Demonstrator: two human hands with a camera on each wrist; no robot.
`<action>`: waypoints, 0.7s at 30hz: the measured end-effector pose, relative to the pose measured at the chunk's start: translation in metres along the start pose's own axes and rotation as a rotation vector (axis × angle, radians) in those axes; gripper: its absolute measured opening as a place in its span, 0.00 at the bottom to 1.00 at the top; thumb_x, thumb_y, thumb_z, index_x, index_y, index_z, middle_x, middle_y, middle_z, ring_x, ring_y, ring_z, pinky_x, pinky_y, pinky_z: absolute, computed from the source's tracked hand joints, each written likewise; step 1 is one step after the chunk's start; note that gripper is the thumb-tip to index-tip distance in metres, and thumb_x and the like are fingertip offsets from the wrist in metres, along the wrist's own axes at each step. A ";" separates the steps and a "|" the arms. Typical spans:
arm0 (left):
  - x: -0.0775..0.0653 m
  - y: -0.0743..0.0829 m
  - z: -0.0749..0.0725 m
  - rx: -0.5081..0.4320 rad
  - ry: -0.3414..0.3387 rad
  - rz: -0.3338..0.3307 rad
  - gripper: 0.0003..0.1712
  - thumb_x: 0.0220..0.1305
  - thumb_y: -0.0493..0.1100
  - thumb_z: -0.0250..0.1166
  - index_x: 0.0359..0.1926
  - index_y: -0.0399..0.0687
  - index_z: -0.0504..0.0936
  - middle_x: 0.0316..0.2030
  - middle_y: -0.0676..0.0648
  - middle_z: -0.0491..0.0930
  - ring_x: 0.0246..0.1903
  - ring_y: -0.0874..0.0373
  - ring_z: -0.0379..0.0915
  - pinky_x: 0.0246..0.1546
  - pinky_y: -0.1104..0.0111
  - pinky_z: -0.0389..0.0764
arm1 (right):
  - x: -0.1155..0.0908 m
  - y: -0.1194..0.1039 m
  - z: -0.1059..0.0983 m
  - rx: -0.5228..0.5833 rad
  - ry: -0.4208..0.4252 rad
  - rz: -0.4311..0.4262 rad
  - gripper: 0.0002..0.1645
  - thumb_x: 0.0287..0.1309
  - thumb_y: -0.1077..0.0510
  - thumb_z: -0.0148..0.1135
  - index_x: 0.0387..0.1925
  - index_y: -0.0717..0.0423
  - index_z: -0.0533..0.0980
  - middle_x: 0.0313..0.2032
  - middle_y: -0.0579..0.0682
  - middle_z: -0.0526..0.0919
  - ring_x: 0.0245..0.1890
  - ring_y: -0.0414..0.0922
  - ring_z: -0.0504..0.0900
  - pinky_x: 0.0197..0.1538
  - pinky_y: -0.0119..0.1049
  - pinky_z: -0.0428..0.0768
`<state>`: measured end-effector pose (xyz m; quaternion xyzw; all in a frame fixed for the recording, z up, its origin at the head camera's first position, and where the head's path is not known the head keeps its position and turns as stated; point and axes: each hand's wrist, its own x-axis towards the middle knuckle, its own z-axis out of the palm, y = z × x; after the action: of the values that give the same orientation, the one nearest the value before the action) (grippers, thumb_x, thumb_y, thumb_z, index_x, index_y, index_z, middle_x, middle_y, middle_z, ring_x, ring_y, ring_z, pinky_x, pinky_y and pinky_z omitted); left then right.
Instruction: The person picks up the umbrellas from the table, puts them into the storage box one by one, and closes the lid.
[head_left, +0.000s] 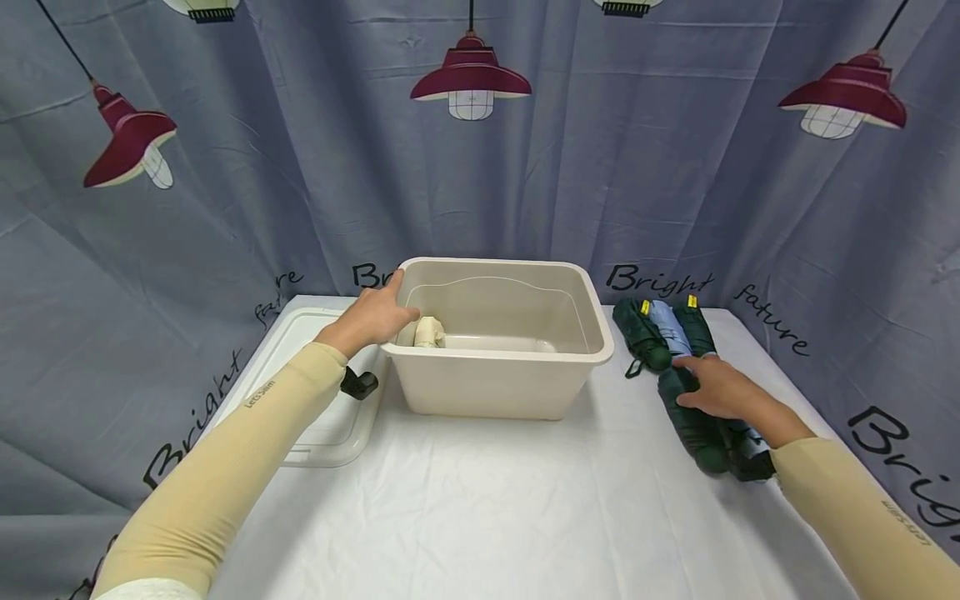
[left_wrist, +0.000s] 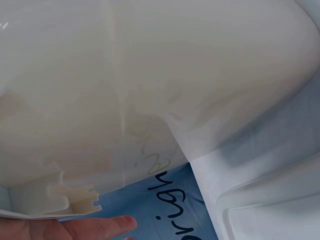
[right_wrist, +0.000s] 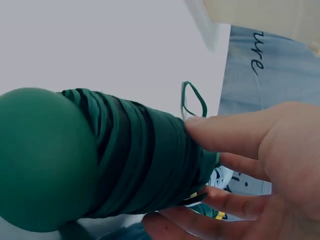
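Note:
My left hand rests on the left rim of a beige plastic bin, fingers extended and thumb over the inside. In the left wrist view a straight finger lies along the rim's underside. My right hand holds the far end of a dark green folded umbrella, thumb on one side and fingers on the other. In the right wrist view its rounded green end faces the camera, and pleated fabric runs up to the fingertips. A cream rolled bundle is inside the bin at the left.
More folded umbrellas lie beyond my right hand: a green one with a wrist loop, a light blue one and another green one. A patterned umbrella lies beside the held one. A white lid lies left of the bin.

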<state>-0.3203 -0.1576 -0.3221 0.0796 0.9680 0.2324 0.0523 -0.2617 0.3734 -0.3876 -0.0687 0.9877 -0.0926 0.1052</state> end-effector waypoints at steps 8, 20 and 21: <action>0.000 0.003 -0.002 0.013 0.010 0.010 0.53 0.67 0.58 0.53 0.81 0.50 0.35 0.67 0.28 0.69 0.55 0.41 0.75 0.56 0.49 0.74 | -0.003 -0.003 0.002 0.017 -0.060 0.038 0.51 0.61 0.47 0.67 0.73 0.71 0.55 0.66 0.82 0.60 0.64 0.79 0.61 0.58 0.73 0.66; -0.002 0.001 -0.001 0.013 0.007 0.000 0.53 0.66 0.59 0.53 0.81 0.51 0.34 0.67 0.28 0.68 0.54 0.41 0.75 0.55 0.50 0.74 | -0.001 -0.007 0.005 0.033 -0.151 0.084 0.60 0.60 0.41 0.67 0.75 0.71 0.47 0.68 0.82 0.55 0.66 0.80 0.58 0.60 0.73 0.64; -0.002 0.001 -0.001 0.017 0.008 0.001 0.53 0.66 0.59 0.53 0.81 0.51 0.34 0.67 0.28 0.68 0.54 0.42 0.75 0.55 0.50 0.74 | -0.001 -0.007 0.005 0.031 -0.152 0.089 0.61 0.59 0.41 0.68 0.75 0.71 0.47 0.68 0.82 0.55 0.66 0.80 0.58 0.60 0.74 0.64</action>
<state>-0.3188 -0.1575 -0.3207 0.0794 0.9701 0.2245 0.0476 -0.2587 0.3655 -0.3912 -0.0300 0.9775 -0.0974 0.1849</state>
